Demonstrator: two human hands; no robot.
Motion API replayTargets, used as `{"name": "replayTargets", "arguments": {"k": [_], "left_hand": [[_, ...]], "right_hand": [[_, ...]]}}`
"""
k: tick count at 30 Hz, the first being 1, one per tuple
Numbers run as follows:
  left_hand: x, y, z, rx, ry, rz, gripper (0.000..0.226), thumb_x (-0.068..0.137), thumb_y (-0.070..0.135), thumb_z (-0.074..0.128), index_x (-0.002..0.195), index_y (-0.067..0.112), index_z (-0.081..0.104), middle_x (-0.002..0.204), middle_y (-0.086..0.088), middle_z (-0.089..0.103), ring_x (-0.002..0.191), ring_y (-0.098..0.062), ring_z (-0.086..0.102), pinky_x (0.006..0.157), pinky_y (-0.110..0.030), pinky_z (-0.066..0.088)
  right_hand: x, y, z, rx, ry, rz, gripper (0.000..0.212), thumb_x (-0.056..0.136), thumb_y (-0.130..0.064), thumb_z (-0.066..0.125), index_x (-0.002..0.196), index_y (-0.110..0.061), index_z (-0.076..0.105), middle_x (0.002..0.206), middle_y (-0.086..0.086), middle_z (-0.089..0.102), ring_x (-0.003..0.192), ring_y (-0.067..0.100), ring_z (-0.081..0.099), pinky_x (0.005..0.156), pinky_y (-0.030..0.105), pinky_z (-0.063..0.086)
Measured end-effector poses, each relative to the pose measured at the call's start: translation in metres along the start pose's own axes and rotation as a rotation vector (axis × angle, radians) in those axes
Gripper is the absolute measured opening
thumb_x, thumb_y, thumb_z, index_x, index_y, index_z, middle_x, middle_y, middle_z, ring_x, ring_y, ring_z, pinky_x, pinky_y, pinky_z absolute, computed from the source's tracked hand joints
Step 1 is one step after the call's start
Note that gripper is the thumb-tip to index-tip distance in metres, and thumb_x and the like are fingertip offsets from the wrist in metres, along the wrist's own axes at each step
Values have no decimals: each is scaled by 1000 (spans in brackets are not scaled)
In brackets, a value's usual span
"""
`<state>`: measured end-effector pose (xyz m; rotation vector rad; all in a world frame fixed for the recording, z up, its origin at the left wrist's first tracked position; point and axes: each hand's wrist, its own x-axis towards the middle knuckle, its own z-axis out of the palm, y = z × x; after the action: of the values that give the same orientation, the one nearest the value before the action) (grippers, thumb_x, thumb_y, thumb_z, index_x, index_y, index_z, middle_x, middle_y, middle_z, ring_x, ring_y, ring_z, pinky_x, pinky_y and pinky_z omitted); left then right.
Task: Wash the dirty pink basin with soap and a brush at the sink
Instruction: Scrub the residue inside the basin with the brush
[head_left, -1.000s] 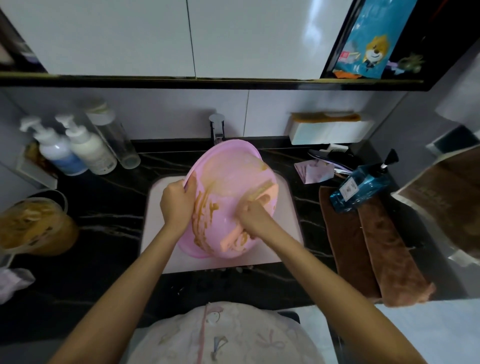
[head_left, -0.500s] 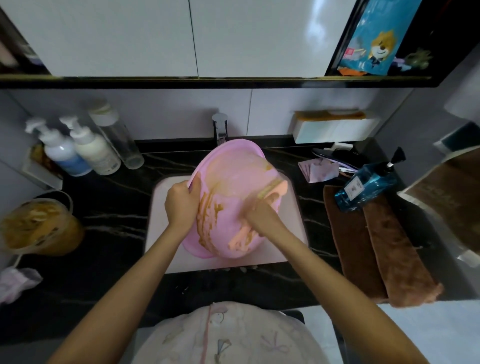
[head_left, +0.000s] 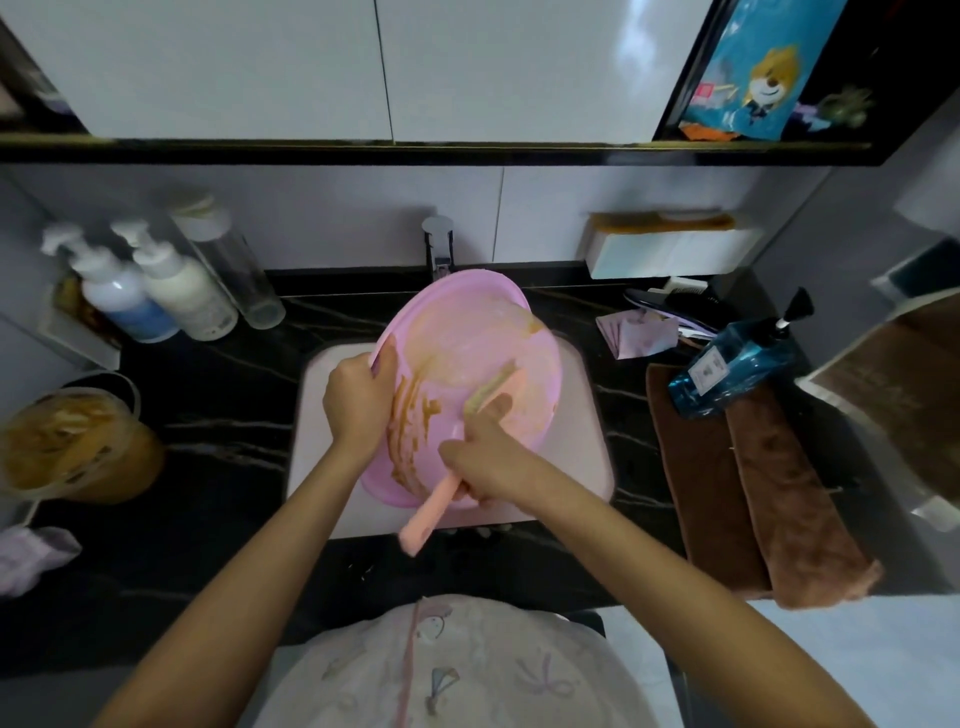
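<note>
The pink basin (head_left: 467, 332) is tilted toward me over the white sink (head_left: 582, 415), its inside streaked with brown dirt along the left and bottom. My left hand (head_left: 358, 400) grips the basin's left rim. My right hand (head_left: 488, 457) holds a peach-pink brush (head_left: 434, 512) by its handle; the bristle head presses against the basin's inner wall right of centre, and the handle end sticks out toward me over the sink's front edge.
A chrome faucet (head_left: 439, 244) stands behind the basin. Two pump bottles (head_left: 156, 291) and a clear bottle sit at the left, an amber tub (head_left: 72, 441) further left. A blue soap dispenser (head_left: 737, 364) lies on brown towels (head_left: 753, 493) at the right.
My right hand has pulled the brush down and toward me across the basin's inside, so the handle now sticks out past the sink's front edge. The left hand keeps its grip on the rim.
</note>
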<state>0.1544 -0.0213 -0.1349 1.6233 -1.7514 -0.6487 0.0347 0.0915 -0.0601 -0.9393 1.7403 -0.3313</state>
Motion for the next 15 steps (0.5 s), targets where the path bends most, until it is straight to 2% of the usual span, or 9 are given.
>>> {"name": "replayTargets", "arguments": {"k": [3,4,6,7,9,10,12,13,15], "left_hand": [[0,3,-1,-6,-2,15,55,98,37,41,48,17,33,46,1,36,46,-20,38,48,-29,24],[0,5,-1,-5,-8,16,55,98,36,42,48,17,33,46,1,36,46,-18,37,46,-28,23],[-1,4,1,-8,-6,15,55,98,37,41,47,17,34,46,1,37,45,-17,37,46,-28,24],[0,2,1,-8,-7,18,55,98,39,40,48,17,35,46,1,38,45,-18,39,47,-28,26],[3,-1,0,-22,-1,25,55,96,43,38,48,17,37,47,1,40,46,-20,40,48,-29,30],[4,-1,0,-23,-1,32,54,95,44,38,48,17,36,47,1,39,46,-19,40,48,-29,30],[2,1,1,-8,-8,36,55,97,40,39,48,16,35,46,1,37,45,-16,37,46,-28,25],[0,3,2,3,-7,34,55,98,38,40,48,15,35,46,1,37,45,-15,37,46,-28,23],[-1,5,2,16,-4,24,55,98,38,41,48,15,36,46,1,38,45,-16,38,46,-28,23]], "right_hand": [[25,9,-30,73,132,14,26,93,-11,45,104,13,43,71,7,53,51,12,47,47,23,39],[26,10,-31,93,164,25,22,92,-12,47,91,10,48,70,5,52,52,11,46,48,24,39],[16,3,-20,73,175,2,34,91,-12,46,115,12,46,67,1,50,53,13,48,47,24,39],[12,2,-9,48,153,-33,56,91,-14,45,138,9,24,67,1,51,56,15,51,48,24,40],[5,7,2,0,87,-56,81,92,-15,43,143,5,-16,70,0,51,60,15,53,53,24,42],[11,8,-5,-22,125,-42,71,92,-15,43,142,12,0,70,-1,49,59,14,50,55,26,43],[25,11,-27,35,155,1,31,92,-14,45,106,14,44,71,-1,49,58,12,47,57,29,44],[27,12,-29,32,166,27,27,92,-14,46,97,13,46,75,3,54,61,15,51,58,30,46],[12,8,-14,11,160,-3,43,93,-13,43,124,17,35,99,16,61,81,28,60,70,37,49]]}}
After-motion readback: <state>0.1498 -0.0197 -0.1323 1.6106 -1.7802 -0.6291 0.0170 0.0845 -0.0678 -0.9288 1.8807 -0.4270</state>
